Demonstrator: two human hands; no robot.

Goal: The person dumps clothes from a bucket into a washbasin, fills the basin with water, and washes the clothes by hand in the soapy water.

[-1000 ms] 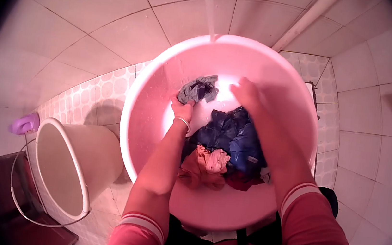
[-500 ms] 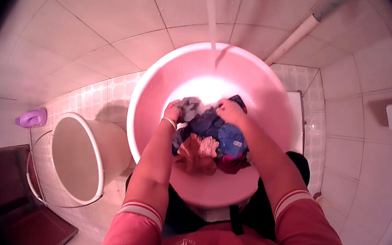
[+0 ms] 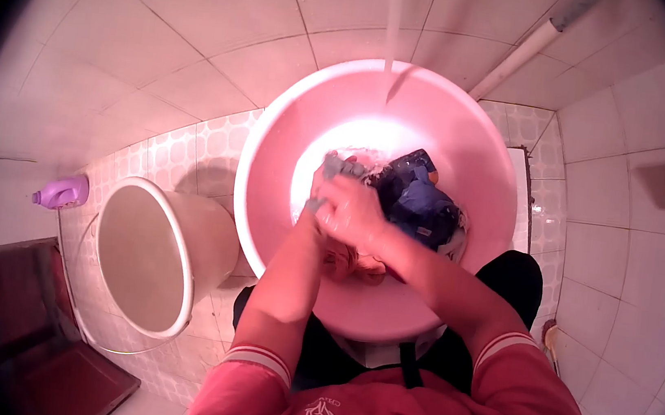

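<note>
Pink tub fills the middle of the view, a stream of water dropping into its far side. Red shirt shows at the near edge. White bucket sits just beside the tub, on the left. Inside the tub, blue clothes lie in a heap right of the hands, nearer the right one; orange cloth lies on the near side, partly under the right forearm. Purple bottle stands well apart, beyond the bucket.

Right hand crosses over the left hand and covers most of it. Both look closed on the grey cloth, though blur hides the fingertips. That cloth is in the tub's left half, bunched between the hands, poking out past the knuckles on the far side; it shows no clear long axis.

White emblem on the shirt has small lettering above it, too small to read. Pale label on the blue clothes is unreadable; no writing can be made out on the bottle.
</note>
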